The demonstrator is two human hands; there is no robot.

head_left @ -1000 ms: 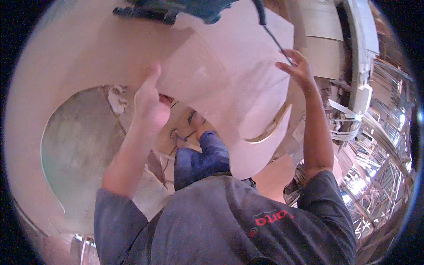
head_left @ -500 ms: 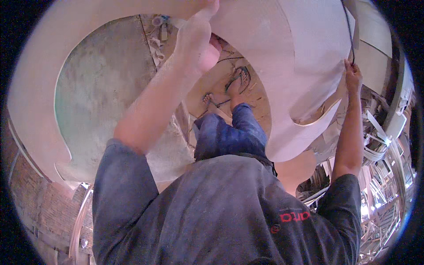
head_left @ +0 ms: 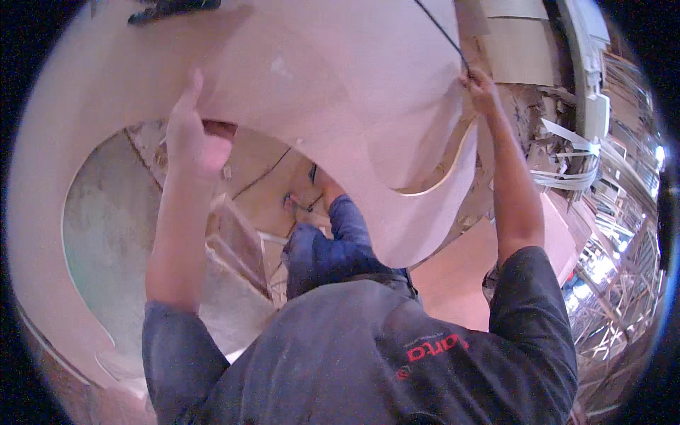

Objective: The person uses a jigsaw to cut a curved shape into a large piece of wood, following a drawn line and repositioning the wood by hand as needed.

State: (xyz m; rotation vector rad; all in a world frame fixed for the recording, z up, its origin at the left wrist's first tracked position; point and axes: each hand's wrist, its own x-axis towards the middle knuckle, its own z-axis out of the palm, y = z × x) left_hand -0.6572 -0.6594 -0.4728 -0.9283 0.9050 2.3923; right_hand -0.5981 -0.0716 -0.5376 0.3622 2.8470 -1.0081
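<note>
A large pale wooden sheet (head_left: 297,92) with curved cut-outs spreads in front of me. My left hand (head_left: 190,138) grips the edge of its big rounded opening, thumb on the top face and the other fingers mostly hidden below. Over by the sheet's right side, my right hand (head_left: 483,91) is closed around a black cable (head_left: 443,32), which runs up and left across the surface. Part of a dark tool (head_left: 173,7) rests on the sheet at the top left; too little of it shows to tell its kind.
Under the opening lie a greyish board (head_left: 120,219) and a wooden frame piece (head_left: 241,244). My feet stand on a dusty floor with another cord (head_left: 262,173). Bundled wood strips (head_left: 567,177) and heaped offcuts (head_left: 623,234) crowd the right side.
The view has shifted, and the dark tool now shows at the top. My left hand appears farther left and lower along the opening's edge. The right hand keeps hold of the cable.
</note>
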